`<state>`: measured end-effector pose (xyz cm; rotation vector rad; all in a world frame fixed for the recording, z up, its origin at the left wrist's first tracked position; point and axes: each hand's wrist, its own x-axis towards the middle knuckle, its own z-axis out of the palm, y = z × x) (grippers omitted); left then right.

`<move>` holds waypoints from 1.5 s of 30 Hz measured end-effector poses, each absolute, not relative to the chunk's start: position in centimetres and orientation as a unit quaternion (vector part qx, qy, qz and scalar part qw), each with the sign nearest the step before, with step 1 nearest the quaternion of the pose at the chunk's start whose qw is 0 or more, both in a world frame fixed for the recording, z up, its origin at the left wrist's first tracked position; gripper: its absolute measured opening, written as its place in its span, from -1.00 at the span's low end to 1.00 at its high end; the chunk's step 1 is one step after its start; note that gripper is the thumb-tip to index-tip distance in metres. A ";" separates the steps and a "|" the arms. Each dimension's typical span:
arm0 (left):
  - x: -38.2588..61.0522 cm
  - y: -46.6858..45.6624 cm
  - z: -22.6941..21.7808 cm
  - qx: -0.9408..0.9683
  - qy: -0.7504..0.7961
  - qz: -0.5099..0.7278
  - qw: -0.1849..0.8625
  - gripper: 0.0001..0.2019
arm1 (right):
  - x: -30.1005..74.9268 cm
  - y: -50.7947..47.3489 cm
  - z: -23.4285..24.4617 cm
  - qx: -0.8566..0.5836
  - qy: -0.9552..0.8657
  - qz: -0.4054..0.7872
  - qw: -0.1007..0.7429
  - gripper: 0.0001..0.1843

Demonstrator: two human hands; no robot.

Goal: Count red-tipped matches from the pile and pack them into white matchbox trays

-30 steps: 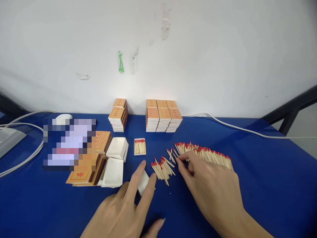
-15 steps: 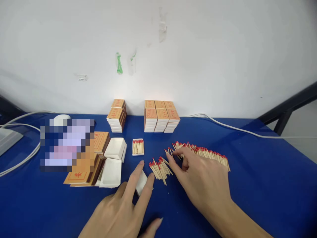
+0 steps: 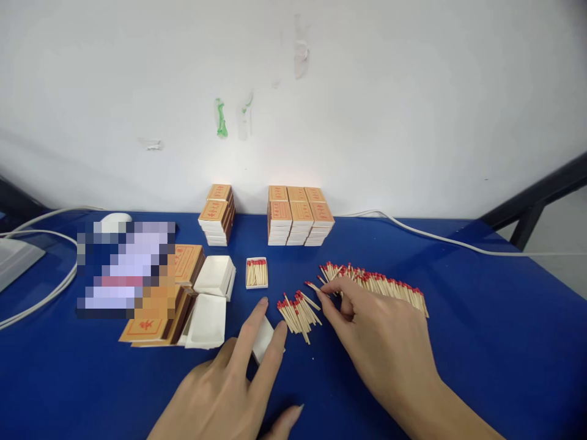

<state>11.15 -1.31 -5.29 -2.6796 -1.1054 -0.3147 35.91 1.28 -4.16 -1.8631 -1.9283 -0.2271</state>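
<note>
Pinching a match (image 3: 312, 286) just below frame centre: right hand (image 3: 389, 333), thumb and forefinger closed. Left hand (image 3: 224, 385), lower left-centre, spreads fingers over a tray (image 3: 262, 343), contact unclear; loose matches (image 3: 298, 316) lie between.

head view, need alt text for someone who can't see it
The right hand pinches at least one match between a small pile and a longer row of red-tipped matches on a blue table; the left hand spreads over a white object. Behind stand a match-filled tray and stacked matchboxes.
</note>
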 end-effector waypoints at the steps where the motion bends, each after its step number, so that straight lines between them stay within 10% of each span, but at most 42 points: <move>1: 11.1 -1.3 -5.3 -0.914 -0.375 -0.107 0.114 -0.41 | 35.9 1.2 -4.0 -0.675 -0.699 -0.068 0.226 -0.72; 45: 10.9 -1.5 -5.5 -0.907 -0.386 -0.139 0.092 -0.46 | 34.8 0.0 -2.7 -0.644 -0.710 0.095 0.268 -0.70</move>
